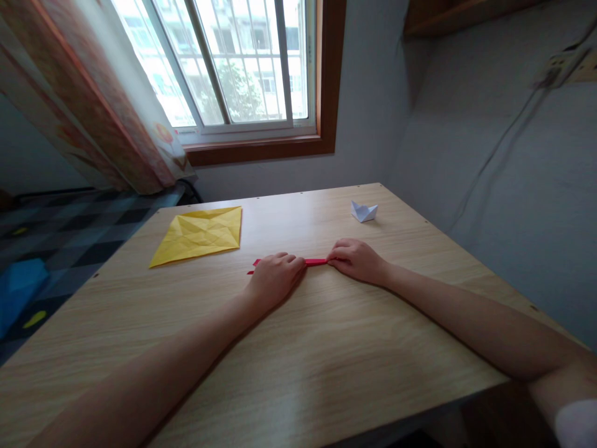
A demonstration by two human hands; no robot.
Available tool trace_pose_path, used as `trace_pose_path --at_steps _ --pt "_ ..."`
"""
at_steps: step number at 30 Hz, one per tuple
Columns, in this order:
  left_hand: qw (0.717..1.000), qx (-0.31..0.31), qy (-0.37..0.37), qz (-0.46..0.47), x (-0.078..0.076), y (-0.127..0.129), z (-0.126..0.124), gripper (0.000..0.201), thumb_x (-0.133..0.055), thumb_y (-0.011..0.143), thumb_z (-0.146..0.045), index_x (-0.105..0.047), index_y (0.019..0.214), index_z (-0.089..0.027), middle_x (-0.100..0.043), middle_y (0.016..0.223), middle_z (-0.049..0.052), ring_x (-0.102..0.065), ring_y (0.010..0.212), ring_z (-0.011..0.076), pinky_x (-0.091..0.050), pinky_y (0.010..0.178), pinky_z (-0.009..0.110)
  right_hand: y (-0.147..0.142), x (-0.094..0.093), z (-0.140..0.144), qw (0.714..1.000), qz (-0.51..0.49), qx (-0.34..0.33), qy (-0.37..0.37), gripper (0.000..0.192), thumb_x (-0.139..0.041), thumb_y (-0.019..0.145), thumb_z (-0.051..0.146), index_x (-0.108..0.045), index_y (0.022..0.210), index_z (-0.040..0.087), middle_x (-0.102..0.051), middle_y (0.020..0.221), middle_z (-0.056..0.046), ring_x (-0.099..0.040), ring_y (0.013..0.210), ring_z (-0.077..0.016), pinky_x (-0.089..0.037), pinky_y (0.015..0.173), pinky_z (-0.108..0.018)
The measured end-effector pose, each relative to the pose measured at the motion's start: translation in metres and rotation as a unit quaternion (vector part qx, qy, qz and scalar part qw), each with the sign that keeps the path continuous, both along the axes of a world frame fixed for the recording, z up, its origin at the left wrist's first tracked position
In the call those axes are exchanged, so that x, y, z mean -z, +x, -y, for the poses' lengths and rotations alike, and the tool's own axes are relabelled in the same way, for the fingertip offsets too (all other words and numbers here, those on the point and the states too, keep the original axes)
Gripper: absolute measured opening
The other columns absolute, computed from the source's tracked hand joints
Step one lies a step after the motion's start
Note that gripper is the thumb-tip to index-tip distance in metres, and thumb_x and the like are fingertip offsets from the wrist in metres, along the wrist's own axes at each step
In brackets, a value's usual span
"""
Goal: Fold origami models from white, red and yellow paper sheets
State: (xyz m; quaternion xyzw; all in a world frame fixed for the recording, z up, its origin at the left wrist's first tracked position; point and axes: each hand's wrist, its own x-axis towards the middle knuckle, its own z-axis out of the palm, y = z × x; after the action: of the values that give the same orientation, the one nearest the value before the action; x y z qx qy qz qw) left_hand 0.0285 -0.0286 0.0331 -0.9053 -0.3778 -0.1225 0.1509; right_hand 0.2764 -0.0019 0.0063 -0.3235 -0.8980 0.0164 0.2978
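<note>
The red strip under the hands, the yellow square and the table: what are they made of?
The thin red strip looks like matte paper, folded flat and narrow under both hands. The yellow square sheet is likely paper too: crease lines cross it. The light wooden table shows printed-looking grain with a soft sheen, probably laminate.

A room in a home is shown, most likely a bedroom or study corner. A plain wooden desk (298, 348) is set into the corner of grey-painted walls, under a barred window (233, 62) in a brown wooden frame, through which trees and apartment blocks are seen. A flowered curtain (93, 99) is drawn to the left side. A dark checked floor (69, 230) is seen beside the desk. A socket (555, 68) with a trailing cable is fixed to the right wall.
</note>
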Motion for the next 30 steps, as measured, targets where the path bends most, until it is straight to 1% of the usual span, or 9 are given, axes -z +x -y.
trace_pose_path --at_steps 4,7,9,12,15,19,23,30 --pt "0.999 -0.008 -0.02 0.031 0.0 -0.001 -0.002 0.025 -0.046 0.099 -0.029 -0.068 0.09 -0.021 -0.071 0.081 0.004 -0.064 0.077 0.0204 -0.042 0.063 0.03 0.0 0.0 0.0 0.999 -0.027 0.021 -0.033 0.01 -0.063 0.088 0.017 -0.072 0.084 0.018 -0.071 0.082 -0.006 -0.063 0.078 -0.018 -0.046 0.072 -0.029" --pt "0.998 -0.009 -0.032 0.048 0.002 -0.002 -0.005 0.025 -0.046 0.099 -0.03 -0.069 0.091 -0.022 -0.071 0.08 0.004 -0.064 0.077 0.02 -0.042 0.063 0.029 -0.001 -0.002 0.001 0.998 -0.033 0.032 -0.05 0.009 -0.064 0.087 0.016 -0.072 0.083 0.018 -0.071 0.08 -0.005 -0.062 0.074 -0.0174 -0.045 0.071 -0.029" --pt "0.998 -0.01 -0.033 0.051 0.003 -0.003 -0.007 0.025 -0.046 0.099 -0.03 -0.069 0.092 -0.023 -0.071 0.079 0.003 -0.064 0.077 0.0199 -0.042 0.063 0.029 -0.002 -0.003 0.001 0.996 -0.034 0.051 -0.061 0.008 -0.065 0.086 0.016 -0.072 0.082 0.018 -0.07 0.078 -0.005 -0.061 0.072 -0.017 -0.043 0.071 -0.029" --pt "0.998 -0.009 -0.035 0.059 0.004 -0.004 -0.009 0.023 -0.048 0.098 -0.028 -0.07 0.095 -0.023 -0.072 0.082 0.003 -0.065 0.079 0.0195 -0.043 0.064 0.029 -0.002 -0.004 0.001 0.991 -0.041 0.088 -0.092 0.007 -0.065 0.084 0.016 -0.071 0.08 0.018 -0.068 0.073 -0.003 -0.059 0.07 -0.0164 -0.041 0.068 -0.029" --pt "0.997 -0.011 -0.04 0.064 0.005 -0.005 -0.011 0.02 -0.05 0.096 -0.027 -0.07 0.098 -0.024 -0.072 0.086 0.003 -0.065 0.08 0.0197 -0.043 0.065 0.029 -0.002 -0.003 -0.001 0.986 -0.051 0.093 -0.126 0.008 -0.065 0.083 0.016 -0.071 0.079 0.018 -0.067 0.071 -0.002 -0.057 0.069 -0.0158 -0.04 0.065 -0.027" --pt "0.997 -0.014 -0.042 0.057 0.007 -0.006 -0.014 0.02 -0.05 0.096 -0.028 -0.07 0.101 -0.024 -0.071 0.088 0.003 -0.064 0.082 0.0201 -0.044 0.066 0.029 -0.001 -0.002 -0.002 0.988 -0.052 0.079 -0.124 0.009 -0.064 0.082 0.014 -0.071 0.077 0.018 -0.067 0.074 -0.003 -0.057 0.071 -0.0158 -0.04 0.066 -0.027" --pt "0.998 -0.012 -0.039 0.045 0.009 -0.007 -0.017 0.021 -0.049 0.097 -0.028 -0.068 0.105 -0.025 -0.069 0.089 0.004 -0.063 0.084 0.0198 -0.045 0.067 0.029 0.0 -0.002 -0.003 0.988 -0.048 0.082 -0.118 0.009 -0.065 0.083 0.015 -0.072 0.077 0.018 -0.067 0.074 -0.003 -0.058 0.074 -0.0169 -0.041 0.069 -0.028" --pt "1.0 0.012 -0.005 0.02 0.009 -0.007 -0.016 0.022 -0.048 0.098 -0.028 -0.067 0.108 -0.022 -0.069 0.09 0.005 -0.062 0.082 0.0214 -0.046 0.073 0.035 -0.001 0.0 -0.003 0.989 -0.034 0.096 -0.107 0.009 -0.065 0.083 0.015 -0.071 0.077 0.018 -0.068 0.075 -0.004 -0.058 0.075 -0.0179 -0.041 0.071 -0.029"
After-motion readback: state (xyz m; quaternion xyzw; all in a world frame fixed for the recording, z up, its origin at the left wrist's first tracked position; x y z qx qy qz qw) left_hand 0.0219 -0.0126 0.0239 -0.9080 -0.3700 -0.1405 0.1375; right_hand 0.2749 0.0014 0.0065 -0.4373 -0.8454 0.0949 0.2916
